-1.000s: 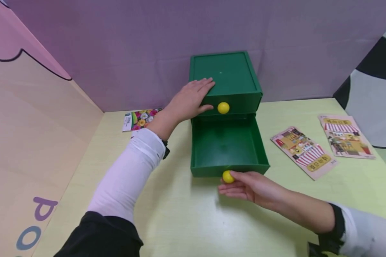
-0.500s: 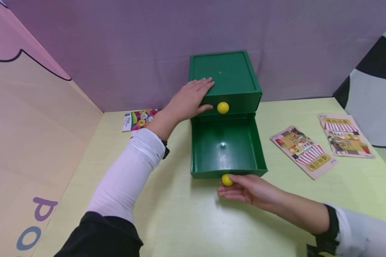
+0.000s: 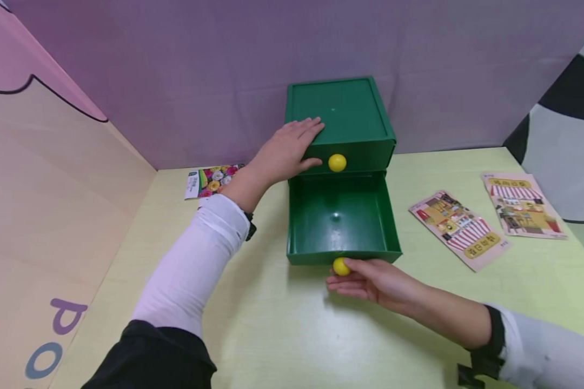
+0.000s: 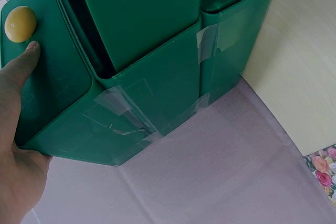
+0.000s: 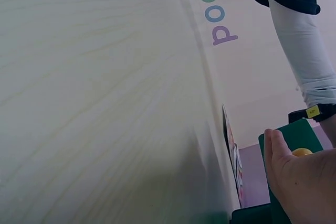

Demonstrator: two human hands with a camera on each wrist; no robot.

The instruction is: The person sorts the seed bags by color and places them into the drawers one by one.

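A green two-drawer box (image 3: 340, 108) stands at the back of the table. Its upper drawer is closed, with a yellow knob (image 3: 337, 162) on its front. My left hand (image 3: 287, 148) lies flat on the box's top left corner, fingers straight, its thumb (image 4: 29, 56) on the upper drawer front beside that knob (image 4: 20, 23). The lower drawer (image 3: 340, 216) is pulled out and empty. My right hand (image 3: 375, 281) pinches its yellow knob (image 3: 341, 266) from the front. The right wrist view shows the palm (image 5: 304, 182) and a sliver of the knob (image 5: 302, 152).
A flower-printed packet (image 3: 213, 180) lies left of the box. Two shop-picture cards (image 3: 459, 229) (image 3: 521, 208) lie to its right. A purple backdrop (image 3: 175, 81) closes the back and a beige panel (image 3: 53, 178) the left. Bare tabletop (image 3: 282, 335) stretches in front.
The lower drawer's front came out a little further, then slid slightly back toward the box, my right hand moving with its knob. The left hand has stayed in place.
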